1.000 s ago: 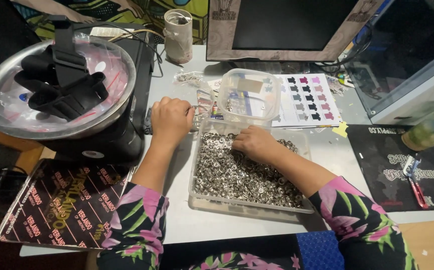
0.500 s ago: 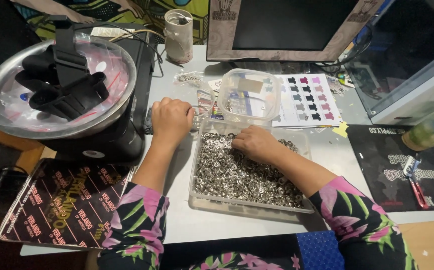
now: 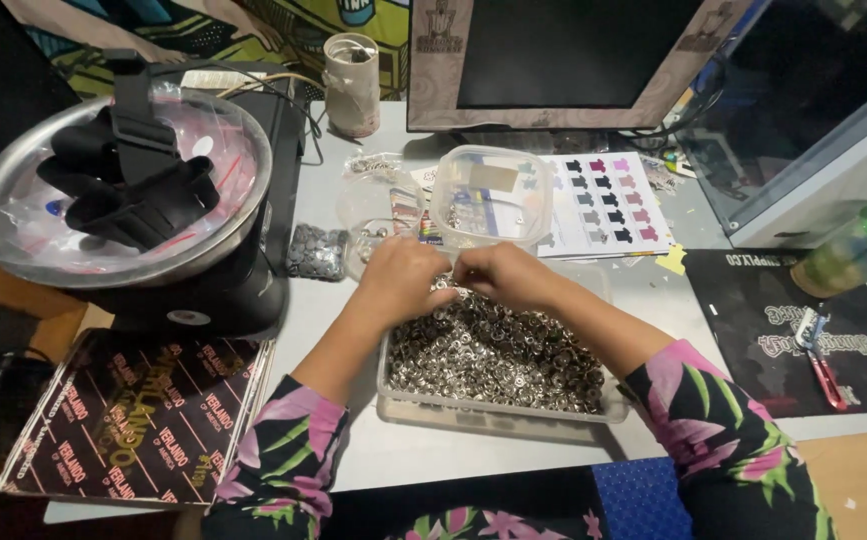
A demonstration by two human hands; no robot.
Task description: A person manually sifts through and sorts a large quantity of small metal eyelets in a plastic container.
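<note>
A clear shallow tray (image 3: 493, 418) full of small silver metal rings (image 3: 498, 355) sits in front of me on the grey desk. My left hand (image 3: 403, 282) and my right hand (image 3: 509, 276) meet over the tray's far edge, fingers curled and fingertips touching each other. Whatever is pinched between them is too small to make out. Both forearms wear black sleeves with pink flowers. Just beyond the hands stands a clear plastic tub (image 3: 490, 196) with a few small pieces inside.
At the left, a metal bowl (image 3: 13, 250) with black strapped gear rests on a black machine. A black printed box (image 3: 133, 430) lies at the lower left. Grey buttons (image 3: 315, 250), a colour chart sheet (image 3: 603, 205), a monitor (image 3: 573, 55), red pliers (image 3: 823, 362) and a green bottle (image 3: 858, 250) surround the tray.
My left hand moved right from the tray's left corner to meet my right hand. The right hand lifted slightly off the rings toward the far edge.
</note>
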